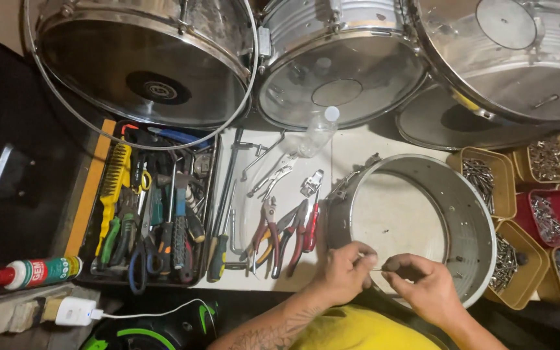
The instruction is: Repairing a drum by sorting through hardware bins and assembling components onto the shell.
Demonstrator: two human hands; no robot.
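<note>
A shiny metal drum shell (461, 201) lies flat on the white work surface in front of me. My left hand (343, 272) and my right hand (422, 285) meet at its near rim. Between their pinched fingertips runs a thin metal rod or wire (377, 269); both hands grip it. Just left of the shell lie several red-handled pliers (286, 236) and a small metal clamp part (311, 183).
A black tray of screwdrivers and hand tools (157, 214) sits at left. Three large metal drums (338, 65) stand at the back. Yellow and red bins of screws (487, 178) line the right side. A sealant tube (34, 272) and a white charger (76, 311) lie lower left.
</note>
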